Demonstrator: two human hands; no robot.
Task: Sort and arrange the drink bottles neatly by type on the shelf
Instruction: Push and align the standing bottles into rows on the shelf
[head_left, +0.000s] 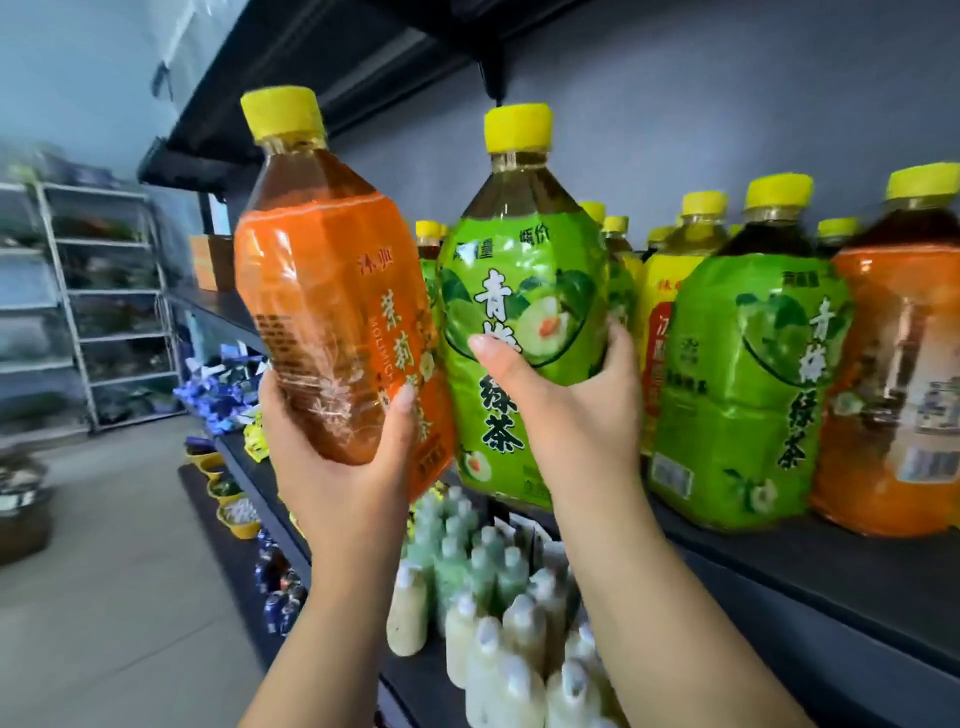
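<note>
Standing tilted to the left, the orange-labelled bottle (332, 291) is held in front of the shelf (831, 571), its lower half cradled in the left hand (332, 467) with the base against the palm. Just beside it on the right, the green-labelled bottle (519, 291) is held upright at the shelf's front edge, with the right hand (576, 405) set against its lower middle; whether its base rests on the shelf cannot be told. The 2 bottles are close together and their labels appear to touch near the bottom. Both are large clear plastic bottles with yellow caps. Brown liquid is seen above the orange wrap and paler amber liquid above the green wrap, which bears a cut green fruit and Chinese characters. The left hand's fingers are curled round the orange-labelled bottle, thumb on the front. The right hand's thumb is pressed across the green label and its fingers are wrapped behind. Further right on the shelf, 1 yellow-labelled bottle (662, 312), 1 second green bottle (748, 389) and 1 second orange bottle (893, 389) are stood upright. Small pale bottles (493, 597) are grouped on the tier below.
</note>
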